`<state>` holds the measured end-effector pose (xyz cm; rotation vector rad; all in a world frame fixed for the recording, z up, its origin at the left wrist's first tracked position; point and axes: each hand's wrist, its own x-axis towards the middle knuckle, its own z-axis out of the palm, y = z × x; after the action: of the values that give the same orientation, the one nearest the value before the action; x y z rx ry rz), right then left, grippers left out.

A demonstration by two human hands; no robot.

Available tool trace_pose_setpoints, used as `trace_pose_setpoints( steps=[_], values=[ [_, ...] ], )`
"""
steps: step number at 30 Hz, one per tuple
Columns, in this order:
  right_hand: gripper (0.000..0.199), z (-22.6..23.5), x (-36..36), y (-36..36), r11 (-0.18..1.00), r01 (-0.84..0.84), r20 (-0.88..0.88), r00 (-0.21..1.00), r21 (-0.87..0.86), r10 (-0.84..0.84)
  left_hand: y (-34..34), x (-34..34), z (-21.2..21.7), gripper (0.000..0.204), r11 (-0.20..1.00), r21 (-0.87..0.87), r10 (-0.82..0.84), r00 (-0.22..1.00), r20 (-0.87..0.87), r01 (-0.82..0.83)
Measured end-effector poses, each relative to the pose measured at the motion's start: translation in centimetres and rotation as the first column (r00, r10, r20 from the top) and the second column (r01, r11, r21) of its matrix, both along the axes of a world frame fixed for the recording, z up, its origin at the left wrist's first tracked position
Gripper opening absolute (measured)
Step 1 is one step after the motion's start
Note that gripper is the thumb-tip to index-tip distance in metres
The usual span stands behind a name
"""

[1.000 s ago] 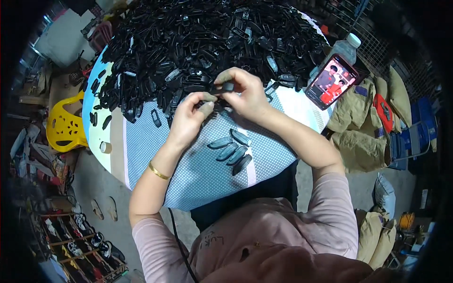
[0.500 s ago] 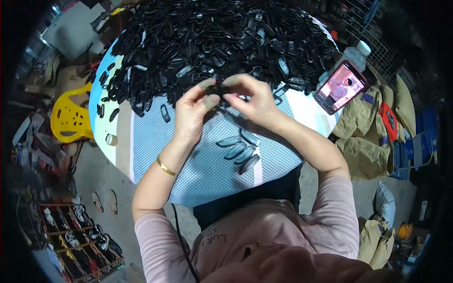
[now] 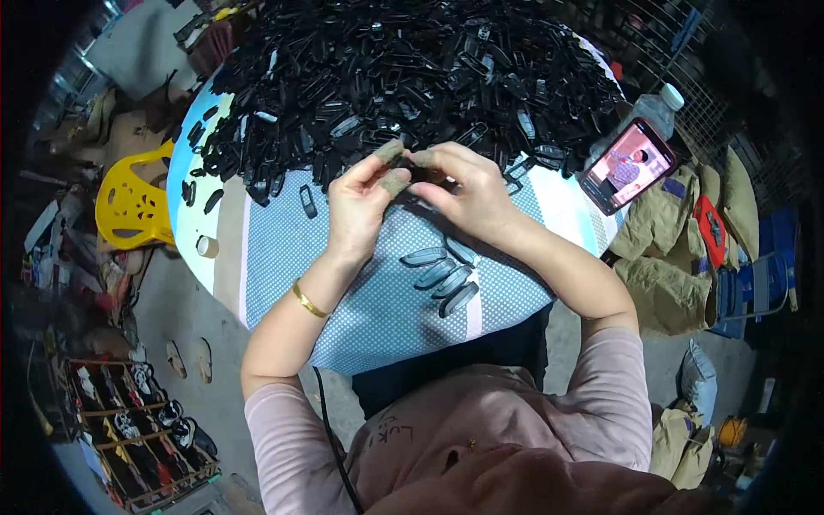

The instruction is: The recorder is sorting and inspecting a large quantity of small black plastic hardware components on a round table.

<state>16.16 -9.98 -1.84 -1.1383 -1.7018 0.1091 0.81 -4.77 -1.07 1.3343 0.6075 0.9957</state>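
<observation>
My left hand (image 3: pixel 357 215) and my right hand (image 3: pixel 477 197) meet fingertip to fingertip at the near edge of a large pile of black plastic pieces (image 3: pixel 378 77). Both are closed in a pinch on a small black plastic piece (image 3: pixel 410 165), mostly hidden by the fingers. Greenish-brown coverings wrap the left thumb and forefinger, and one right fingertip looks covered too. Below my hands, several dark oval pieces (image 3: pixel 442 275) lie grouped on the patterned tablecloth (image 3: pixel 283 266). A single ring-like black frame (image 3: pixel 307 201) lies left of my left hand.
On the right edge of the table a phone (image 3: pixel 627 166) leans against a clear plastic bottle (image 3: pixel 657 110). A small round cup-like item (image 3: pixel 206 246) stands at the left edge. A yellow stool (image 3: pixel 137 202) is beyond it; brown sacks (image 3: pixel 665 287) stand at the right.
The fingertips have shifted slightly and come closer together, covering more of the black piece. The whole view has moved a little; the grouped oval pieces stay in place on the cloth.
</observation>
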Motion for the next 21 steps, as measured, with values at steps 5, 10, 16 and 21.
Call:
trace_pose_setpoints(
  steps=[5,10,16,21],
  values=[
    [0.030,0.0,0.8,0.1,0.831,-0.278,-0.292,0.945,-0.483,0.147,0.2,-0.4,-0.2,0.032,0.994,0.052,-0.101,0.994,0.032,0.099],
    [0.025,-0.3,0.6,0.0,0.950,-0.157,-0.056,0.987,-0.270,0.147,0.5,-0.7,0.1,0.027,0.987,0.071,-0.145,0.989,0.012,0.144],
    [0.025,-0.6,0.2,-0.4,0.996,-0.067,0.080,0.994,-0.053,0.071,0.8,-0.9,-0.2,0.023,0.971,0.162,-0.170,0.985,-0.042,0.174],
    [0.036,1.5,2.9,0.5,0.959,-0.165,0.290,0.929,-0.228,0.229,0.8,-0.7,0.7,0.024,0.977,0.150,-0.113,0.967,-0.227,0.150]
  ],
)
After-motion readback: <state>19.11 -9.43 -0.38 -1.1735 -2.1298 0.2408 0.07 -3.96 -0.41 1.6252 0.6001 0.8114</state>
